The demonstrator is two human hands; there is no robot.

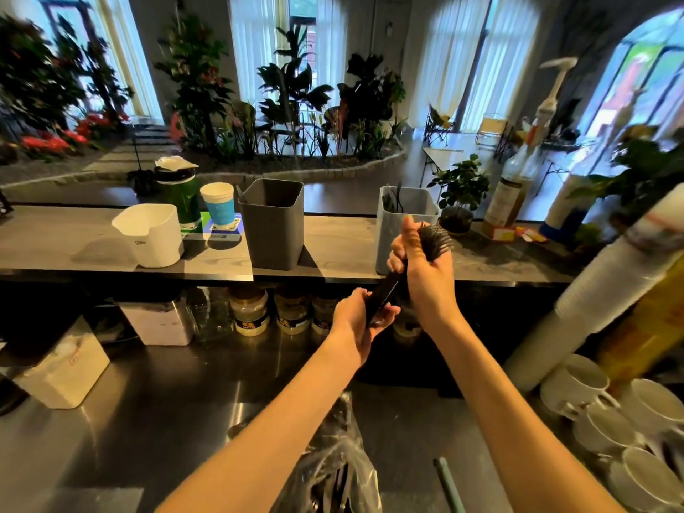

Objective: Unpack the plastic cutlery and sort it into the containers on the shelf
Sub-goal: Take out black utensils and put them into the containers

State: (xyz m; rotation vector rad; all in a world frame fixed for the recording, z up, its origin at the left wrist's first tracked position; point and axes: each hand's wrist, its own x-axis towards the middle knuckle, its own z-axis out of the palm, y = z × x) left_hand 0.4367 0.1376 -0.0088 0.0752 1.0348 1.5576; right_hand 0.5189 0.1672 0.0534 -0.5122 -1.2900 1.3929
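Holding a stacked bundle of black plastic cutlery (pixel 407 268) in front of the shelf (pixel 333 249), both hands work as one grip: right hand (pixel 422 275) curls tight round the upper part, thumb up, ribbed stacked ends sticking out above the fist; left hand (pixel 361 320) grips the lower handle end, fingers wrapped. Bundle tilts, top toward the light grey container (pixel 403 231), which stands just behind the right hand and already has a few dark pieces upright inside. Dark grey container (pixel 272 224) sits to its left on the shelf, inside hard to see. Further left: white jug (pixel 151 235), blue-and-white paper cup (pixel 219 203), green canister (pixel 181 198). Small potted plant (pixel 459 194) right of the light container, syrup bottle with pump (pixel 518 179) beyond. Jars (pixel 250 309) line up under the shelf, partly shadowed. On the steel desk (pixel 148 420): clear plastic bag (pixel 333 468) with dark cutlery, cut off at bottom edge and half hidden by the left forearm. White cups (pixel 607 420) stacked at right, sleeve of paper cups (pixel 592 305) leaning over them. Whether forks or spoons in the bundle, cannot tell.
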